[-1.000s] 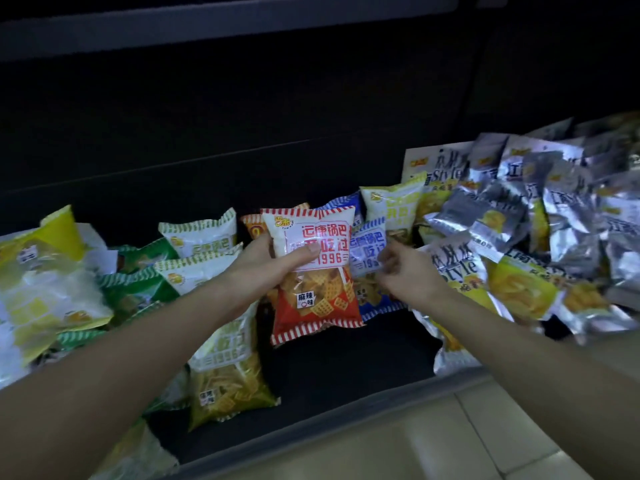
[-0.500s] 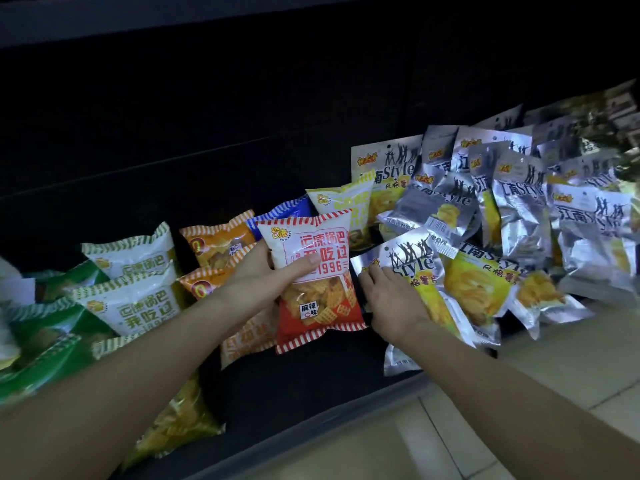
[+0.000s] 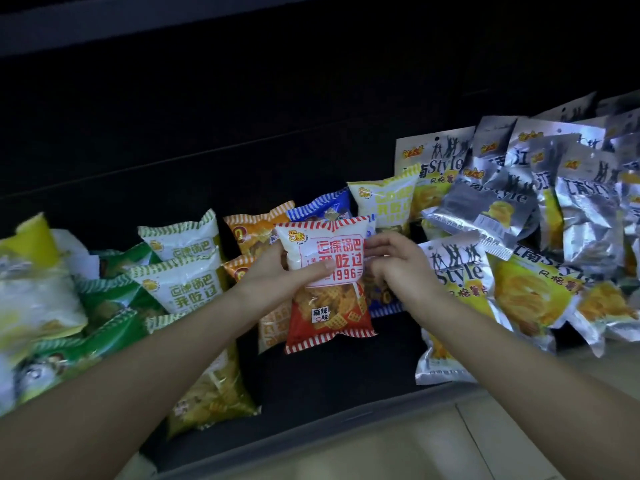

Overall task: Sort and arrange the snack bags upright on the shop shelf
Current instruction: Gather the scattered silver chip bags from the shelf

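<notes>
Red snack bag [image 3: 327, 282] held upright at frame centre, above the shelf [image 3: 311, 386].

It is pinched by the left hand [image 3: 277, 282] and steadied by the right hand [image 3: 398, 268], fingertips curled on its edge, likely for standing it straight.

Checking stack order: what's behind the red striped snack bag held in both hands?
Behind the red striped snack bag: a blue striped bag, its top and bottom edge showing, and orange striped bags to its left. Their middles are covered; anything further behind cannot be seen.

Two bare forearms — no sleeves, rings or watch visible.
</notes>
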The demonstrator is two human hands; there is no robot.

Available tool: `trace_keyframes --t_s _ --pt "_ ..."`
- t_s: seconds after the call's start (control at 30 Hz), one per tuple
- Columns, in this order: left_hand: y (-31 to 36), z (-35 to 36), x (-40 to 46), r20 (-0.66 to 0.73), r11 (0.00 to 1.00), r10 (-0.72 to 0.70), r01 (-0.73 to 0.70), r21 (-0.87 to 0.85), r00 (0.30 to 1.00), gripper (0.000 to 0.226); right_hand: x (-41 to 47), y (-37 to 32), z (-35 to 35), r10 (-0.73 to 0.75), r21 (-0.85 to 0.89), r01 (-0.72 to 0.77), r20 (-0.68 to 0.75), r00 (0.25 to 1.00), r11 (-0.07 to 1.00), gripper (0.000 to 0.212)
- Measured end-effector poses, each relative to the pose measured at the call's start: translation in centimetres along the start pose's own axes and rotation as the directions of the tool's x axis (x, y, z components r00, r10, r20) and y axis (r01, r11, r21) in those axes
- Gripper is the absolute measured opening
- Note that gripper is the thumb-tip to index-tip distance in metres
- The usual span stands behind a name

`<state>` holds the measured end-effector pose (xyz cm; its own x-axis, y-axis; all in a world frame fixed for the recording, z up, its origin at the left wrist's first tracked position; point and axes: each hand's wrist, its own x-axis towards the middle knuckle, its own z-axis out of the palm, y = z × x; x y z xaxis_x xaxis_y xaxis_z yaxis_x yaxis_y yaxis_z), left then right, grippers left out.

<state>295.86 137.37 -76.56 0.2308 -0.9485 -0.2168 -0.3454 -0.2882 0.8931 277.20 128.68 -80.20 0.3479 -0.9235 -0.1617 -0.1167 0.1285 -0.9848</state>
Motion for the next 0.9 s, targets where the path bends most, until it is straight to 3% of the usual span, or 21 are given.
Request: trace_keyframes --t_s 0.13,0.3,0.43,0.6,0.7,0.8,0.9 --pt "0.0 -2.4 -0.7 -0.06 0.999 -0.016 0.013 -0.038 0.998 0.047 -0.3 -1.8 1.9 0.029 0.181 -0.089 0.309 0.951 0.979 0.077" --pt "0.3 -5.6 -1.9 -0.066 0.999 0.022 -0.02 0.03 0.998 0.053 -0.5 -3.5 5.2 0.022 0.119 -0.087 0.465 0.885 0.989 0.074" --pt "0.1 -9.6 -3.0 -0.105 0.991 0.074 -0.061 0.118 0.992 0.041 -0.6 -4.8 7.9 0.025 0.157 -0.105 0.445 0.895 0.982 0.063" --pt "-1.2 -17.1 -4.3 -0.309 0.991 0.123 -0.101 0.086 0.943 0.043 -0.3 -6.8 11.2 0.005 0.235 -0.097 0.363 0.932 0.967 0.049" --pt "-3.1 -20.8 -5.9 -0.425 0.968 0.155 -0.052 0.245 0.892 0.032 -0.4 -8.5 14.2 -0.028 0.275 -0.086 0.386 0.922 0.958 0.047" --pt "-5.2 -22.1 -7.3 -0.406 0.904 0.157 0.034 0.425 0.9 0.025 -0.6 -9.5 18.5 -0.052 0.241 -0.049 0.394 0.918 0.969 0.046" --pt "-6.3 -22.6 -7.4 -0.362 0.86 0.204 0.01 0.51 0.91 0.024 -0.7 -9.8 22.6 -0.065 0.178 -0.007 0.396 0.916 0.984 0.049"
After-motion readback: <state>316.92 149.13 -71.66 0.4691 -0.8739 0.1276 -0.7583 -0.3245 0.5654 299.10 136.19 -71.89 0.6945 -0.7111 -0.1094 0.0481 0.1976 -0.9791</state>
